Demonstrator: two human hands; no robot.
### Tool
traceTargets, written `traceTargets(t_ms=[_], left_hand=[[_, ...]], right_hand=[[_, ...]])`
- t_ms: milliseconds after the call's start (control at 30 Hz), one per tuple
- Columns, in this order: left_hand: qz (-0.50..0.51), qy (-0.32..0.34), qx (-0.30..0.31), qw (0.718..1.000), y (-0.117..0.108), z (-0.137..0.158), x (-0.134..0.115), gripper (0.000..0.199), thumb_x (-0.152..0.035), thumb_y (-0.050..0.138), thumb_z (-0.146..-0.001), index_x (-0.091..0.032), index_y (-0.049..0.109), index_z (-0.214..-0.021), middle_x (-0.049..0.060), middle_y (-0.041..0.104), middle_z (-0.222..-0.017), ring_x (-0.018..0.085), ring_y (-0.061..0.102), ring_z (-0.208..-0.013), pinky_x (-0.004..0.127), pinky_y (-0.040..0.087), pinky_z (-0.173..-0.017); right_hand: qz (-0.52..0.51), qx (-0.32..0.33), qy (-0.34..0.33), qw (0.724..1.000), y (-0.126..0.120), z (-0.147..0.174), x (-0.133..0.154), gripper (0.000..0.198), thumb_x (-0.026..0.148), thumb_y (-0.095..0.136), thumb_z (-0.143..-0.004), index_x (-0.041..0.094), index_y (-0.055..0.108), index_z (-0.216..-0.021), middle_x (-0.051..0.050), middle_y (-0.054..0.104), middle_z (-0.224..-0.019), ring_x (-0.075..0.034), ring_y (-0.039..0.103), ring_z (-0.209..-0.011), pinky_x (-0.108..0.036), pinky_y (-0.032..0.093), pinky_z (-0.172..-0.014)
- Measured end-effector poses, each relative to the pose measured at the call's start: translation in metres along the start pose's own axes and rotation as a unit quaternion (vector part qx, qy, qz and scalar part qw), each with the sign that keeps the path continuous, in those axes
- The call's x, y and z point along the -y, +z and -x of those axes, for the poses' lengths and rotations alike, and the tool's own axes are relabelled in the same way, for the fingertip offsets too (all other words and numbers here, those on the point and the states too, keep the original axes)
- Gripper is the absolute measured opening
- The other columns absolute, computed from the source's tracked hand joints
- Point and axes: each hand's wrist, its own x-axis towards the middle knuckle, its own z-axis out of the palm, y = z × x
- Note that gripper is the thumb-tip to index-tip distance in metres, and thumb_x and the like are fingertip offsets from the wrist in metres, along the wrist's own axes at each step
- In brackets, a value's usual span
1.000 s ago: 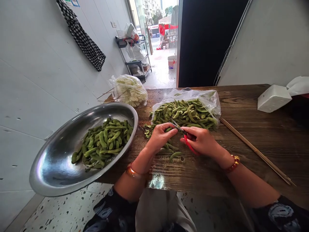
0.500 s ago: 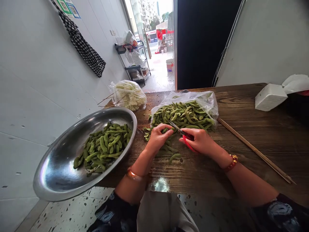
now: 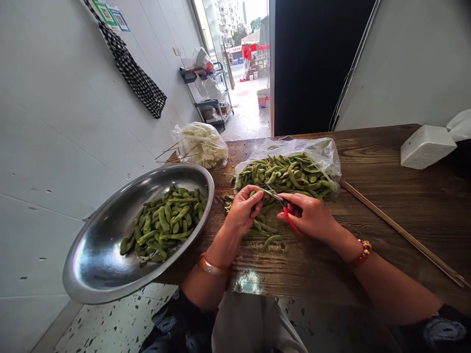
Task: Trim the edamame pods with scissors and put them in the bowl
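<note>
Steel bowl w/ pods at L of worktop, prob. for easy reach; L hand pinches one pod, grip prob. steadying it; open bag behind, handy; scissors in R hand's grip, blades by pod.

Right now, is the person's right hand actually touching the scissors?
Touching. The head view shows the right hand closed around the red handles of the scissors, with no gap between them.

Green pods in a silver-grey basin, left; red scissors handle; brown, wood-grained surface; black-and-white checked cloth, far left.
</note>
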Motion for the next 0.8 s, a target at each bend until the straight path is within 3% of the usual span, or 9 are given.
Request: traceTargets(t_ms=[533,800], left_hand=[[-0.087,-0.004,0.051,0.995,0.008,0.007,0.002,0.029,-0.032,0.073,-0.071,-0.015,0.052,-0.08,-0.001,0.062,-0.065,0.001,0.039,-0.042,0.014,0.02,-0.039],[-0.075,0.006,0.021,0.997,0.004,0.003,0.003,0.03,-0.033,0.074,-0.069,-0.015,0.055,-0.082,-0.004,0.055,-0.062,0.001,0.037,-0.042,0.014,0.017,-0.037]], right_hand=[[-0.002,-0.041,-0.036,0.998,0.005,0.0,-0.008,0.045,0.045,0.063,-0.082,0.016,0.06,-0.116,-0.002,0.058,-0.075,-0.016,0.053,-0.063,-0.03,0.048,-0.062],[0.029,-0.03,-0.044,0.998,0.005,0.001,-0.01,0.039,0.043,0.061,-0.084,0.018,0.063,-0.114,-0.005,0.065,-0.08,-0.016,0.057,-0.065,-0.03,0.05,-0.063]])
